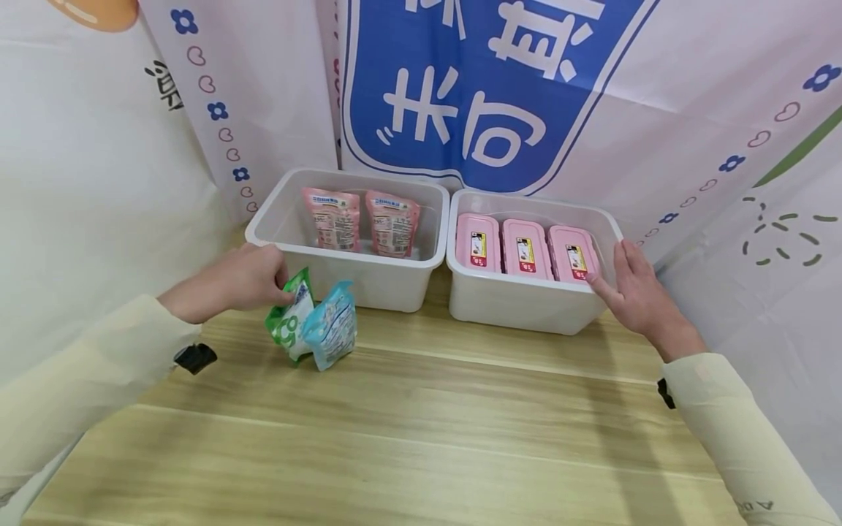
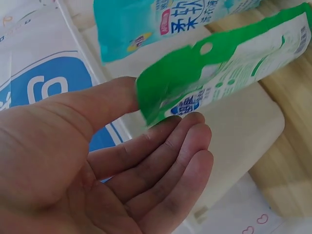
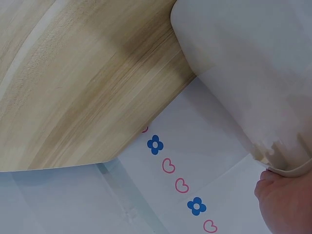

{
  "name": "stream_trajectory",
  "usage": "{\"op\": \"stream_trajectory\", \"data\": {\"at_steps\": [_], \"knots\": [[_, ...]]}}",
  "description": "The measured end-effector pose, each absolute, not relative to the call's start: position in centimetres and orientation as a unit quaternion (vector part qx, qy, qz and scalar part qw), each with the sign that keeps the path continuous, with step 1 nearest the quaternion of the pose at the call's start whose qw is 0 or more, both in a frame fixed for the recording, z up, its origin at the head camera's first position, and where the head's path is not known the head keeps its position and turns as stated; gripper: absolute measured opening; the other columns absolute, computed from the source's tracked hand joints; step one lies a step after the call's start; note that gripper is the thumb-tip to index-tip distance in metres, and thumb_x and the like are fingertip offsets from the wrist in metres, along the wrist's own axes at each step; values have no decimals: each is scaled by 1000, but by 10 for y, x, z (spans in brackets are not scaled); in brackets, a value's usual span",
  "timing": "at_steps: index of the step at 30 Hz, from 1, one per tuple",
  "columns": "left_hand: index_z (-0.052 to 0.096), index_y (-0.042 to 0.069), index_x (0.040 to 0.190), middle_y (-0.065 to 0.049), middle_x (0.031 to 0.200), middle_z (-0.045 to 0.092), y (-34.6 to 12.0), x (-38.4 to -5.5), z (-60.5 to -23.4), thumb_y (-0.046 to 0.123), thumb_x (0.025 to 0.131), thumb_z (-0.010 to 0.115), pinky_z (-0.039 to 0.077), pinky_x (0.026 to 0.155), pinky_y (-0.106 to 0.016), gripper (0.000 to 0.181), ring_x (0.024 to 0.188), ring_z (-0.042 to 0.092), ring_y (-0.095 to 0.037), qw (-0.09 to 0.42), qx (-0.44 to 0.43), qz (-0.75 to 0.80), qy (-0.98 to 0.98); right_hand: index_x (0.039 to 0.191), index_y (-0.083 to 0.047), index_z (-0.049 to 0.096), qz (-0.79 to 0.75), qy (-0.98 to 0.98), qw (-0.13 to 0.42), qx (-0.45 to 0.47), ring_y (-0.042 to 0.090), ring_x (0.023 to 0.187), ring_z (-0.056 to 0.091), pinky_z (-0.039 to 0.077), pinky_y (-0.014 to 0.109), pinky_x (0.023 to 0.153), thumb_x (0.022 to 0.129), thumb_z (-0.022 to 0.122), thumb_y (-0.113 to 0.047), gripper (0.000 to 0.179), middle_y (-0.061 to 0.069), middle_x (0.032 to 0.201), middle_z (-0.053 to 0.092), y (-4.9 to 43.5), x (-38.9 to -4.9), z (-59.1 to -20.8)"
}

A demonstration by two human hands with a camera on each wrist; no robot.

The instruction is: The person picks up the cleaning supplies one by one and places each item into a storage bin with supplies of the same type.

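In the head view my left hand point(image 1: 246, 281) pinches the top edge of a green and white pouch point(image 1: 287, 332), which stands nearly upright over the wooden table. The left wrist view shows the green pouch point(image 2: 214, 63) between thumb and forefinger, with the other fingers loosely bent below. Right beside it a light-blue pouch point(image 1: 334, 329) stands in front of the left white bin point(image 1: 368, 281). My right hand point(image 1: 634, 296) rests at the front right corner of the right white bin point(image 1: 520, 305), thumb at the front rim and fingers along the side.
Two pink pouches point(image 1: 393, 223) stand in the left bin. Three pink-lidded boxes point(image 1: 526, 248) fill a row in the right bin. Both bins are side by side at the back of the wooden table point(image 1: 421, 424), against a printed cloth point(image 1: 289, 95).
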State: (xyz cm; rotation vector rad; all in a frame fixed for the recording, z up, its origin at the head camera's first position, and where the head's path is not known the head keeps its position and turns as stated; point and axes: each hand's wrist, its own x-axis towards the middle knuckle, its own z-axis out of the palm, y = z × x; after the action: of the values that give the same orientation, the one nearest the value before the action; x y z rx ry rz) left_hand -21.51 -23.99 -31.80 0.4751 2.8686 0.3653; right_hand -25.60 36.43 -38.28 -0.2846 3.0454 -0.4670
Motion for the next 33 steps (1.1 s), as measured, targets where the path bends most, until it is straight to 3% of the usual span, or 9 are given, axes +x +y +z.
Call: {"op": "stream_trajectory", "data": {"at_steps": [6, 14, 33], "knots": [[70, 7, 69, -1, 62, 64, -239, -215, -327, 16, 88, 82, 44, 52, -28, 24, 57, 55, -16, 100, 153, 136, 974, 164, 3, -16, -153, 984, 23, -93, 49, 162, -14, 5, 73, 128, 111, 34, -55, 93, 25, 173, -23, 365, -256, -382], [57, 11, 62, 2, 56, 51, -245, -212, -334, 17, 89, 82, 38, 52, -29, 37, 54, 49, -15, 73, 146, 128, 978, 165, -1, -17, -156, 984, 26, -83, 48, 163, -13, 5, 75, 127, 110, 34, -59, 95, 21, 175, -23, 363, -255, -382], [71, 6, 69, 0, 63, 66, -252, -212, -335, 8, 88, 80, 43, 52, -29, 21, 58, 56, -17, 48, 159, 112, 980, 166, -4, -17, -162, 983, 24, -82, 46, 163, -14, 6, 77, 125, 109, 35, -61, 96, 18, 175, -23, 364, -254, -383]]}}
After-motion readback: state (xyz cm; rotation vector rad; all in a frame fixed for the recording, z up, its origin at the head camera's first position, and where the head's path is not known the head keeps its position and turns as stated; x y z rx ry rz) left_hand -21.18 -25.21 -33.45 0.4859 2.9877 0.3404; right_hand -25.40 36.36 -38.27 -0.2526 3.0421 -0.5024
